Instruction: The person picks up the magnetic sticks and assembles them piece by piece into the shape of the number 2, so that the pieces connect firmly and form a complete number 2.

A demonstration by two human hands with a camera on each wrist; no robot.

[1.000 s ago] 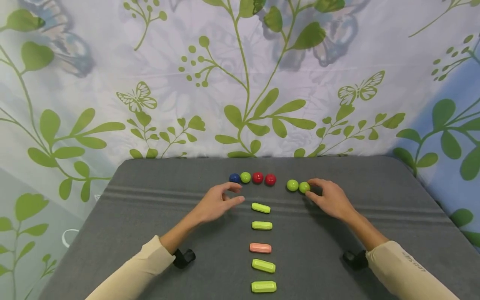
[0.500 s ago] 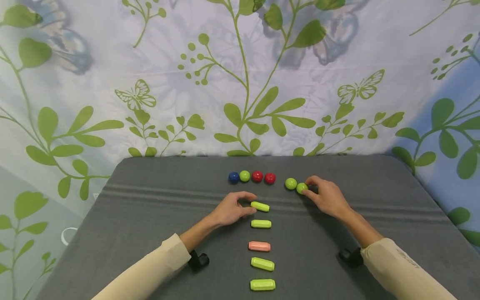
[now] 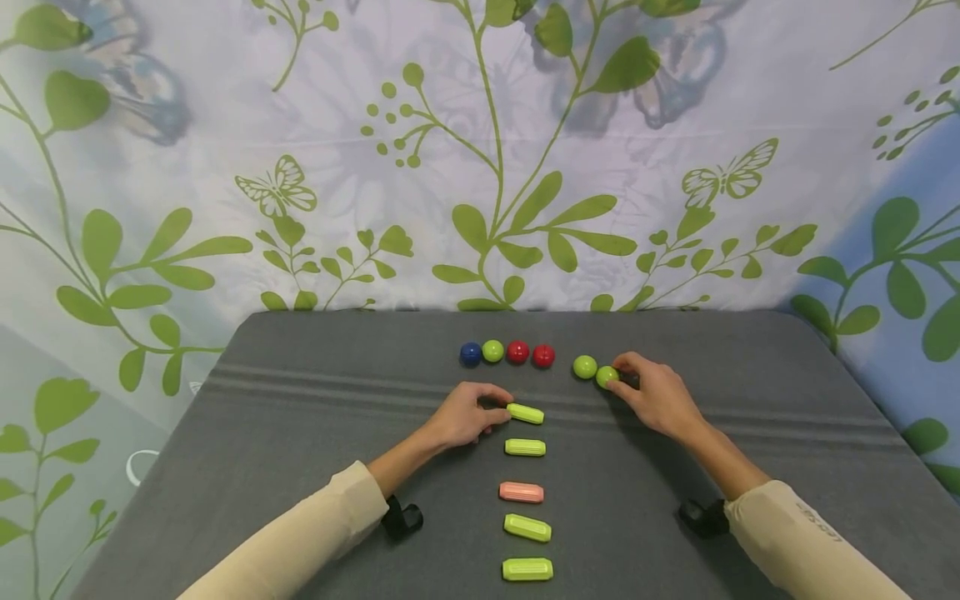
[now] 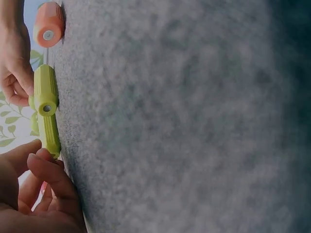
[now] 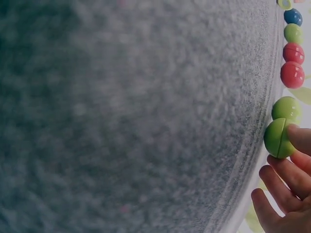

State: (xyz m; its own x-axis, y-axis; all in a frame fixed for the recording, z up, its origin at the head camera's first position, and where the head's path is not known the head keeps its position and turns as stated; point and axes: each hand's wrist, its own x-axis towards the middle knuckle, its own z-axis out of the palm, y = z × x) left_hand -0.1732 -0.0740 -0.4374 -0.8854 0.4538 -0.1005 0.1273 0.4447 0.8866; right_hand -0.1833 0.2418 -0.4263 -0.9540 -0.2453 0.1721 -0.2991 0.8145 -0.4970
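Note:
The left hand (image 3: 467,415) has its thumb and forefinger at the near end of a lime green ribbed toy rod (image 3: 527,414), pinching its left tip. In the left wrist view those fingertips close around the end of that rod (image 4: 48,135), partly hiding it. Over on the right, the right hand (image 3: 660,397) pinches a lime green ball (image 3: 606,377) between thumb and fingers. A seam runs around this ball (image 5: 278,138) in the right wrist view. Another green ball (image 3: 584,367) sits against it on the left.
Toward the back, a blue ball (image 3: 470,353), a green ball (image 3: 492,351) and two red balls (image 3: 517,352) form a row. More rods lie below the left hand's one: green (image 3: 525,447), pink (image 3: 521,492) and green again (image 3: 527,527). Grey cloth covers the table (image 3: 300,417).
My left hand has moved right and slightly down, reaching the end of the top green rod. The right hand stays at its ball, which has shifted slightly toward me.

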